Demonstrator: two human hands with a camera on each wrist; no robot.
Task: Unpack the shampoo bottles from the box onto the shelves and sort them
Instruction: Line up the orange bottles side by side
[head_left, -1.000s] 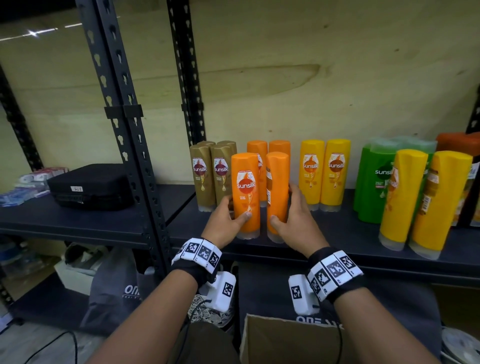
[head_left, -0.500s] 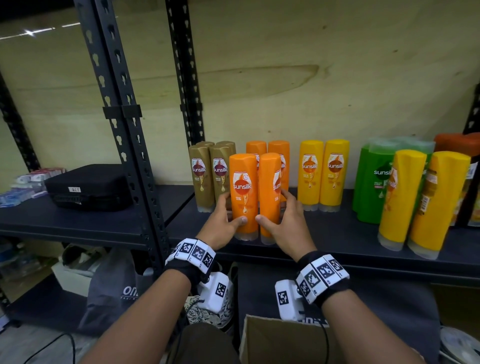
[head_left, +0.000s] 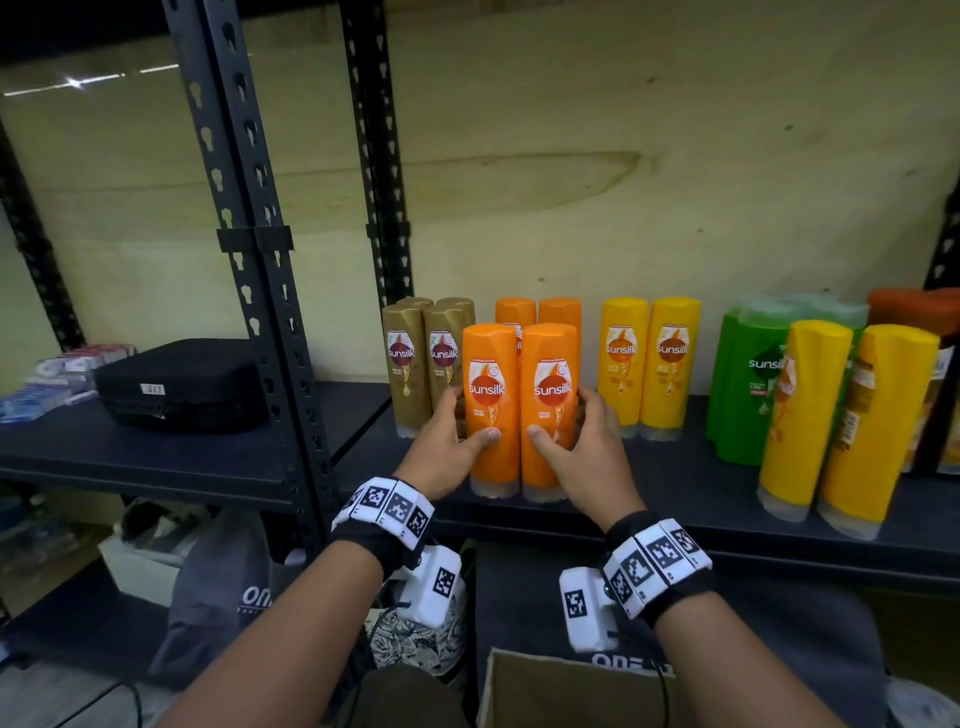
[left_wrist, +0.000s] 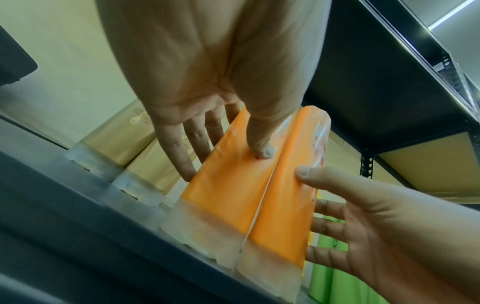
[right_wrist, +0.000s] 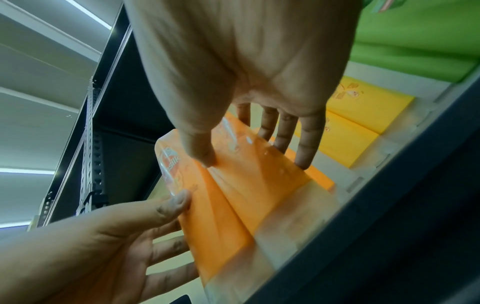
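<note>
My left hand (head_left: 441, 447) and right hand (head_left: 582, 447) each clasp one of two front orange bottles (head_left: 491, 405), thumbs across the glossy fronts, fingers along the outer sides; both stand upright, touching, on the dark shelf (head_left: 675, 467). Behind: two more orange bottles, four gold (head_left: 408, 364), two yellow (head_left: 623, 358). Tapered, flat-topped plastic, clear caps downward.

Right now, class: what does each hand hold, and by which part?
The left hand grips the left front orange bottle by its lower body; the right hand grips the right front orange bottle likewise.
</note>
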